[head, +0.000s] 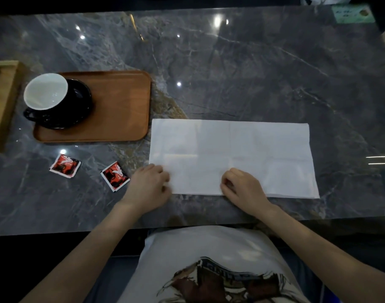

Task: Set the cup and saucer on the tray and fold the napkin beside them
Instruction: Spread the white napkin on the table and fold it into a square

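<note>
A black cup with a white inside [46,91] stands on a black saucer [78,106] at the left end of a brown wooden tray [121,106]. To the right of the tray a white napkin [231,154] lies flat on the marble table as a long rectangle. My left hand [148,186] rests on the napkin's near left corner, fingers curled on its edge. My right hand [242,186] presses on the near edge around the middle, fingertips pinched at the paper.
Two red and black sachets [65,165] [115,176] lie on the table in front of the tray. A light wooden box [3,101] stands at the far left. A green card [351,14] sits at the back right. The table's near edge runs just below my wrists.
</note>
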`<state>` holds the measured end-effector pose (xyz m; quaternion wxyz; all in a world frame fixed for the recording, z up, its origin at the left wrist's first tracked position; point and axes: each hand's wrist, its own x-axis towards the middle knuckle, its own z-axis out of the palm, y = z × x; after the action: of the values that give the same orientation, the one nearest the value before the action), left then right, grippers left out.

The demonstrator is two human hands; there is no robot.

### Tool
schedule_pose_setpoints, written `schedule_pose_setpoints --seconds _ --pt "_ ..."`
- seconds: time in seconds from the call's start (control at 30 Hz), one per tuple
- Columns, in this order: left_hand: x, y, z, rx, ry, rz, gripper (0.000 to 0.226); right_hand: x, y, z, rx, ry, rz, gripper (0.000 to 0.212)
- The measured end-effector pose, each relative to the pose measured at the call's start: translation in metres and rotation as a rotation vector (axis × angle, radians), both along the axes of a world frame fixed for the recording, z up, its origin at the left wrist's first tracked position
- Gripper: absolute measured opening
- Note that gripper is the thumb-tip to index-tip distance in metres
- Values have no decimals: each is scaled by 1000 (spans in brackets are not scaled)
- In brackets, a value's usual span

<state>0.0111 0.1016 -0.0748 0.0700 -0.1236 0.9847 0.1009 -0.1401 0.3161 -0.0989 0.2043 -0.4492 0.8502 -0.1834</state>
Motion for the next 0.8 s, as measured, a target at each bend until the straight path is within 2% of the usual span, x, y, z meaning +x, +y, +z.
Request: schedule_pose_setpoints --seconds 0.07,0.13,0.17,0.23,0.3,0.37,0.43,0.57,0.8 --pt "-28 21 2 66 105 -16 30 -3 -2 3 -30 -144 -147 6" --pt "-56 52 -2 117 186 -73 31 -1 -4 8 -147 -300 -388 7" --pt "-68 68 -7 118 193 -125 34 1 -6 10 -226 -332 -511 9" --pt "-88 92 -21 103 164 -217 43 4 -5 10 -338 -253 -647 16" --pt "-98 100 -35 58 88 -205 50 8 -6 6 -339 -82 -578 27" --pt "-107 102 -47 21 39 -183 55 3 4 -5 -196 108 -463 41" --pt "-110 101 -54 18 18 -191 58 -3 17 -15 4 210 -399 49" --pt "-110 98 -59 22 34 -194 63 -10 47 -24 247 223 -391 61" --pt "-110 98 -58 11 40 -178 63 -30 104 -25 343 231 -478 66"
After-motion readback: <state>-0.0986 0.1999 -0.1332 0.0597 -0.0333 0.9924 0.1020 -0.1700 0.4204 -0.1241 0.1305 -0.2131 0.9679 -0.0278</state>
